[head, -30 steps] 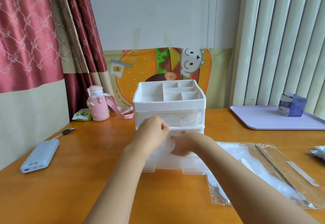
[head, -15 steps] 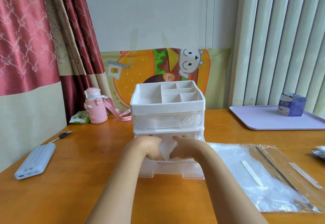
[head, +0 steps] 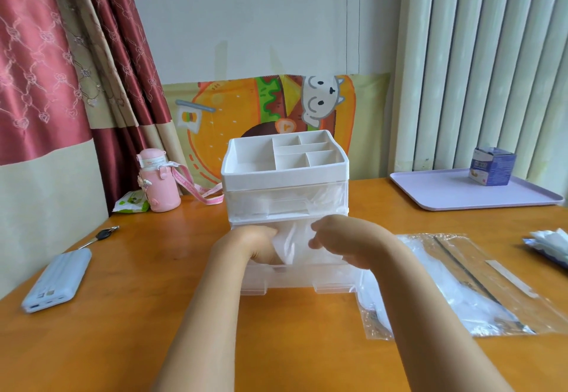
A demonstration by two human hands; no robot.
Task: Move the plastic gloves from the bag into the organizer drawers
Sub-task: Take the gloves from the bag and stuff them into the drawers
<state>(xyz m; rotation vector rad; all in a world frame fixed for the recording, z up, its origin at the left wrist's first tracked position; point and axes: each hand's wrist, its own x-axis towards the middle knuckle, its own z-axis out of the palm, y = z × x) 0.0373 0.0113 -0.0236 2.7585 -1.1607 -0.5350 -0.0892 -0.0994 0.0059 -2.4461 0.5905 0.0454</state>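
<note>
Head grips: your left hand (head: 261, 242) and right hand (head: 344, 238) pinch the gloves (head: 295, 245).
Risk: they could snag the drawer (head: 295, 279) lip at 6 o'clock.

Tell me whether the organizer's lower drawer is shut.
No: the lower drawer stands pulled out, and the left hand and right hand hold plastic gloves over it.

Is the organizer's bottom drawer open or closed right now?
Open. The bottom drawer juts forward of the organizer front, and the left hand and right hand hold plastic gloves inside it.
</note>
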